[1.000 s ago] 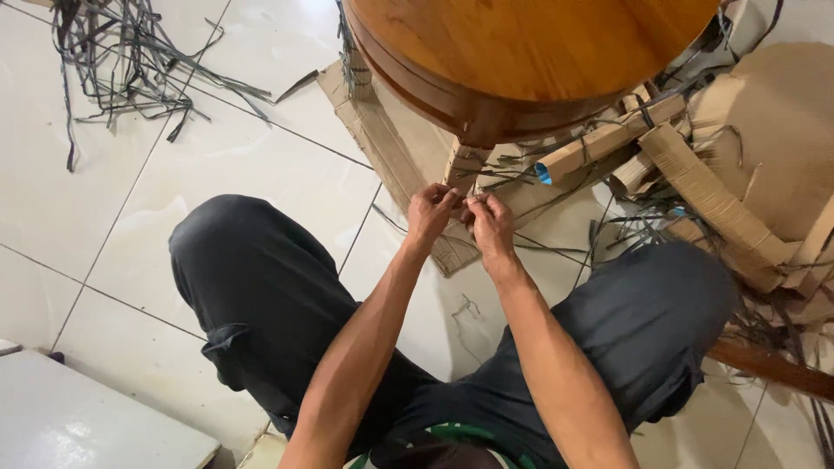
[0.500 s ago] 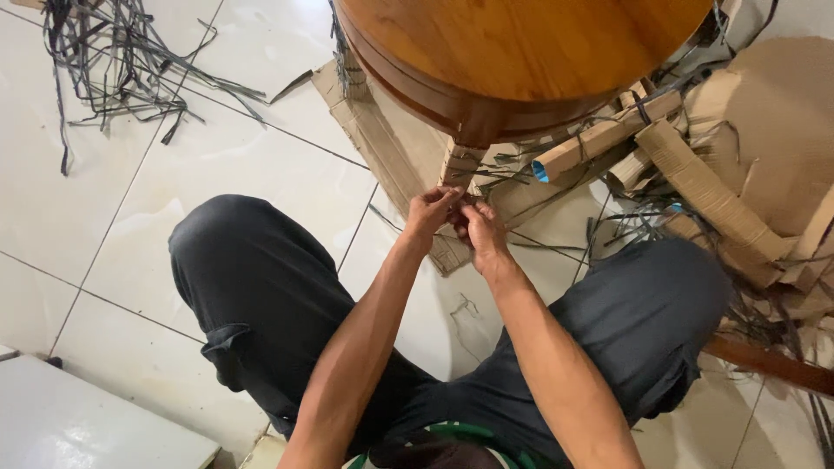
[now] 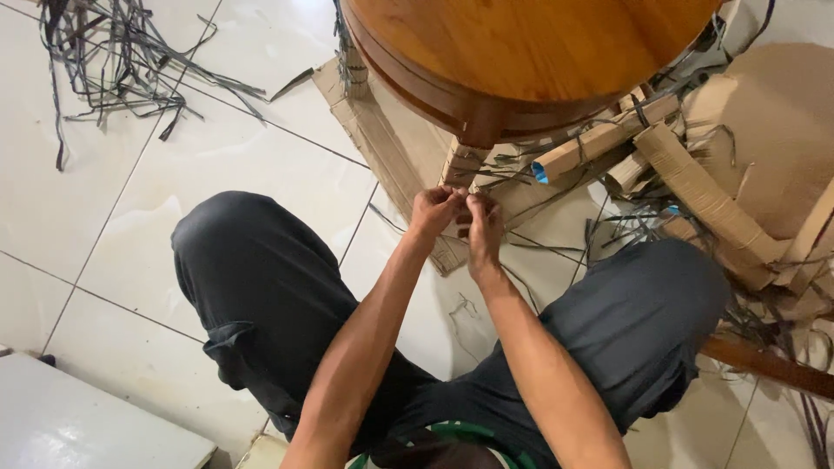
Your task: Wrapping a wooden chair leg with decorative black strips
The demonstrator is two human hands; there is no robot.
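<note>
Both hands [image 3: 459, 213] pinch strap [image 3: 530, 239], grip at wrapped leg [image 3: 463, 163]

Bright, even light; soft glare on floor tiles [image 3: 217, 165]; sharp focus.

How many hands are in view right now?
2. The left hand and the right hand meet fingertip to fingertip at the cardboard-wrapped table leg, below the round wooden table top. No other hands show.

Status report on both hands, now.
Left hand and right hand pinched together at the cardboard-wrapped table leg. Held item too small to tell. Loose strapping clutters alongside.
</note>
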